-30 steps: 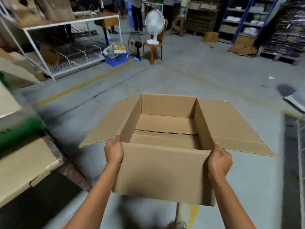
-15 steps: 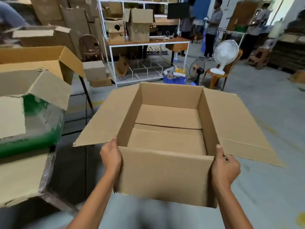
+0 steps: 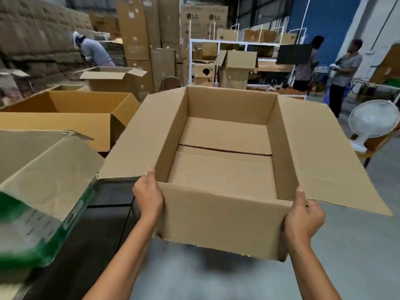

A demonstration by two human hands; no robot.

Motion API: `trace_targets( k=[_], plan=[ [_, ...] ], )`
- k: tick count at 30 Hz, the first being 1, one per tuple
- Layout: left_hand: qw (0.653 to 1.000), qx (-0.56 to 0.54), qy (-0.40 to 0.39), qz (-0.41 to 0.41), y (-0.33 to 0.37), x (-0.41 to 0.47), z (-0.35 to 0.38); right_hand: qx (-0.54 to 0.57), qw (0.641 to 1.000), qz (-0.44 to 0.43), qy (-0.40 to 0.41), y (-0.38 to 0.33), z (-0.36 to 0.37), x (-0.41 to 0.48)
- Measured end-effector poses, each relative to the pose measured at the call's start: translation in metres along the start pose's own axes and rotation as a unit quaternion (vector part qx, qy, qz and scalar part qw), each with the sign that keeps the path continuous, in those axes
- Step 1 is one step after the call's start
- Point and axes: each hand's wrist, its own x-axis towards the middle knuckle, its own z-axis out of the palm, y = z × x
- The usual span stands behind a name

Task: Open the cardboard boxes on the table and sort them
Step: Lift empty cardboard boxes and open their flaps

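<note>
Lengthwise, the upright cardboard box [image 3: 216, 215] points away, left hand [image 3: 149, 197] and right hand [image 3: 303, 217] gripping.

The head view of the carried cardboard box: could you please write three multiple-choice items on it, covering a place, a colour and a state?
1. The white fan stands where, relative to the carried box? A) left of it B) right of it C) inside it
2. The printed carton at lower left shows which colour? A) green B) red C) purple
3. The carried box is: A) taped shut B) open and full C) open and empty
Answers: 1 B, the fan sits off its right side; 2 A, green runs along its side; 3 C, flaps spread, bottom bare.
</note>
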Motion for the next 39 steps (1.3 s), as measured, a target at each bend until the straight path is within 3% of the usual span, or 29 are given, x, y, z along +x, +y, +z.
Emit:
trace_targets(
  k=[13,22,28,39],
  plan=[
    [0.982,0.001,0.169,0.089,0.012,0.199,0.149,0.131,0.981,-0.027,-0.137,-0.042,0.290,0.174],
    [0.937,0.008,0.329,0.119,0.033,0.298,0.223,0.184,0.941,-0.074,-0.275,-0.089,0.495,0.267],
    [0.891,0.039,0.437,0.117,0.020,0.367,0.221,0.220,0.903,-0.076,-0.360,-0.105,0.617,0.262],
    [0.834,0.066,0.537,0.111,-0.028,0.526,0.180,0.250,0.835,-0.067,-0.485,-0.137,0.856,0.180]
  ],
)
